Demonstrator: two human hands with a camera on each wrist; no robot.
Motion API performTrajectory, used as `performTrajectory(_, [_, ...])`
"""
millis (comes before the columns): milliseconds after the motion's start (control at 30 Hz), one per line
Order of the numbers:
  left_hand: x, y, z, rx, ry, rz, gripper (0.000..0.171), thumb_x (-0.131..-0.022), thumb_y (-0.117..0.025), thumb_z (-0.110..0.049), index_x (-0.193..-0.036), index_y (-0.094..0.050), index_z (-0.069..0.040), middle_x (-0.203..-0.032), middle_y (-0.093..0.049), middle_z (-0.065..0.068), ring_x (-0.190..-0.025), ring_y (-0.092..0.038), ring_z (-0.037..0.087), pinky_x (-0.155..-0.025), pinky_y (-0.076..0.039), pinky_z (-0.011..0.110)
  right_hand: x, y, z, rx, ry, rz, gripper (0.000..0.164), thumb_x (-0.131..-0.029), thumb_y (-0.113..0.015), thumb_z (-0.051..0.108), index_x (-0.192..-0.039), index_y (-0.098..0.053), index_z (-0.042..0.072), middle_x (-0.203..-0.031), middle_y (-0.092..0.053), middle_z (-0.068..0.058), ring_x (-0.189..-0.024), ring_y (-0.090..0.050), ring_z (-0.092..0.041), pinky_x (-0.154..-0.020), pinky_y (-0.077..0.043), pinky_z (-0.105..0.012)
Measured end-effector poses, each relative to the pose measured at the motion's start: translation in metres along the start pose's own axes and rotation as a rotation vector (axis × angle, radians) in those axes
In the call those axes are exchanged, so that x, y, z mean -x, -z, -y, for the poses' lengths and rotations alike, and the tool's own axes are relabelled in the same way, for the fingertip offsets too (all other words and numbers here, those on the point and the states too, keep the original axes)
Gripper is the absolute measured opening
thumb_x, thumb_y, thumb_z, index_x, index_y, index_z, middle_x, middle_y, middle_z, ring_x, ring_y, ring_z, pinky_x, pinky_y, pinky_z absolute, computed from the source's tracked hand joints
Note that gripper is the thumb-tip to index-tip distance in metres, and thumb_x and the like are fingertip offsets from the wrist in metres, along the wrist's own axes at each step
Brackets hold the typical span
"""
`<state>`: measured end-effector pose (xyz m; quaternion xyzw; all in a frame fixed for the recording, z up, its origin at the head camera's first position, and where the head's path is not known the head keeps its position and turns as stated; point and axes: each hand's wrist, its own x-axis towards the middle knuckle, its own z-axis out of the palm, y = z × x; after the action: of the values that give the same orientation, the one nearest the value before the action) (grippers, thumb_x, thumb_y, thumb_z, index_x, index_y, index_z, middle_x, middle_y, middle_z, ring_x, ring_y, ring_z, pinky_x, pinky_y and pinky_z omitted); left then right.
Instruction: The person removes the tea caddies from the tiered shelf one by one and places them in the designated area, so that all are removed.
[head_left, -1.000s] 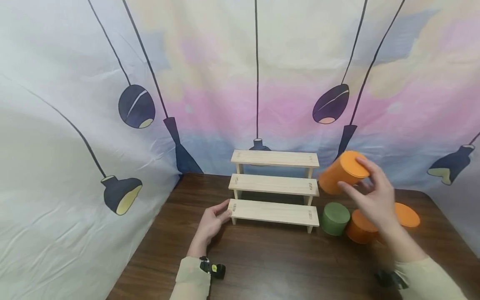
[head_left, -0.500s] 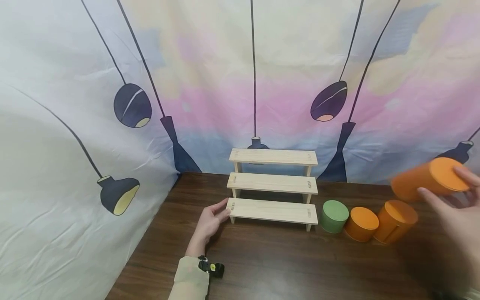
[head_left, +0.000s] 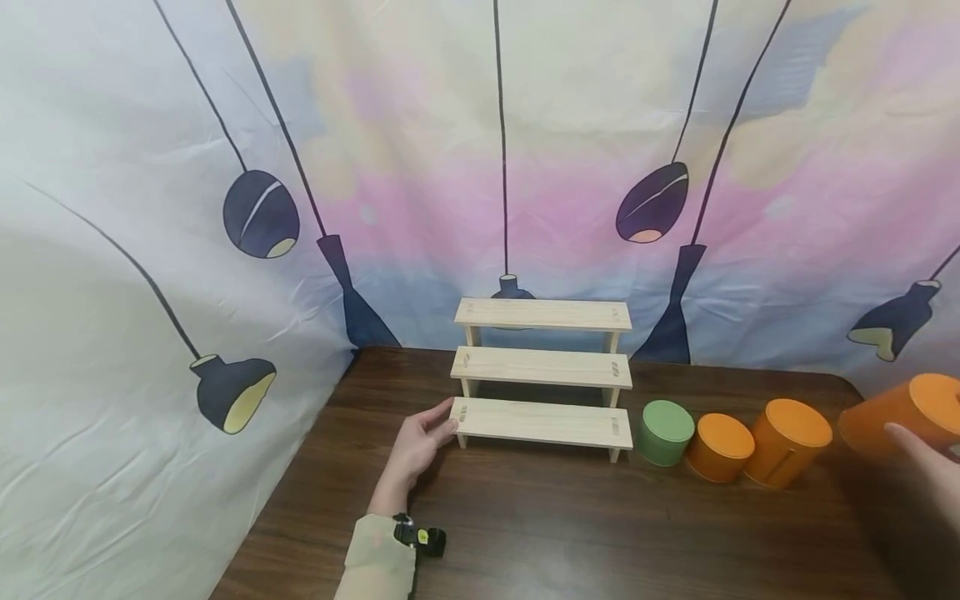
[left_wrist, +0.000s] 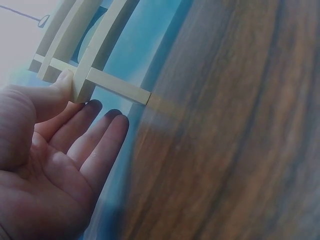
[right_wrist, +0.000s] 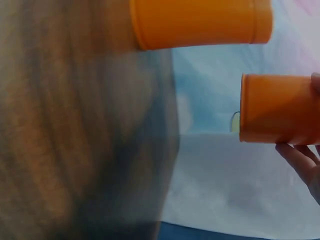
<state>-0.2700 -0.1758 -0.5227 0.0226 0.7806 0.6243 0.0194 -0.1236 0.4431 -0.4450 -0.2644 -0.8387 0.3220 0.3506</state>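
A three-tier wooden step rack (head_left: 540, 422) stands on the table. My left hand (head_left: 414, 450) pinches the left end of its lowest board; in the left wrist view the thumb lies against the wood and the other fingers (left_wrist: 107, 145) extend past it. At the right edge of the head view, my right hand (head_left: 933, 475) grips a tall orange cylindrical canister (head_left: 888, 417). The right wrist view shows this canister (right_wrist: 280, 110) raised off the table, with fingertips at its side. Part of the right hand is cut off by the frame.
Right of the rack stand a green canister (head_left: 666, 433), a short orange canister (head_left: 722, 447) and a taller orange canister (head_left: 790, 442) in a row. A printed cloth (head_left: 562, 167) hangs behind the dark wooden table (head_left: 540, 525).
My right hand has carried the orange canister from near the rack's right end over to the far right, then lowered it. The left hand stays on the rack.
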Motion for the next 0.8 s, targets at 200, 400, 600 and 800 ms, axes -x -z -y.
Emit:
performTrajectory(200, [0.000,-0.001,0.000,0.000,-0.011,-0.001,0.046,-0.106,-0.068,-0.010,-0.152,-0.061,-0.008,-0.153,-0.058,0.022,-0.122,-0.071,0.030,-0.100,-0.058,0.039,0.008,-0.016,-0.019,-0.160,-0.095,-0.043,0.075,-0.099,-0.075,0.011,-0.165,-0.042,0.026,-0.166,-0.044,0.001,-0.148,-0.039,-0.003,-0.123,-0.026,-0.019])
performTrajectory(400, [0.000,0.000,0.001,0.004,-0.018,-0.005,0.046,-0.105,-0.069,-0.010,-0.151,-0.062,-0.009,-0.153,-0.058,0.021,-0.122,-0.071,0.031,-0.101,-0.058,0.040,0.017,-0.018,-0.022,-0.236,-0.247,0.077,0.083,-0.094,-0.083,0.011,-0.163,-0.043,0.034,-0.167,-0.040,0.014,-0.141,-0.041,0.005,-0.110,-0.040,-0.011])
performTrajectory(600, [0.000,0.000,0.001,0.014,-0.012,-0.008,0.045,-0.105,-0.069,-0.009,-0.150,-0.063,-0.009,-0.152,-0.059,0.021,-0.122,-0.071,0.030,-0.101,-0.058,0.039,0.023,-0.019,-0.031,-0.193,-0.238,0.239,0.084,-0.095,-0.083,0.018,-0.162,-0.038,0.040,-0.168,-0.033,0.002,-0.085,-0.047,0.017,-0.063,-0.043,-0.005])
performTrajectory(800, [0.000,0.000,0.001,0.005,-0.013,-0.006,0.045,-0.105,-0.069,-0.010,-0.150,-0.063,-0.008,-0.152,-0.059,0.021,-0.122,-0.071,0.030,-0.102,-0.057,0.040,0.023,-0.021,-0.039,-0.080,-0.112,0.284,0.068,-0.096,-0.082,0.022,-0.148,-0.043,0.041,-0.167,-0.028,-0.029,-0.084,-0.039,0.016,-0.064,-0.039,-0.006])
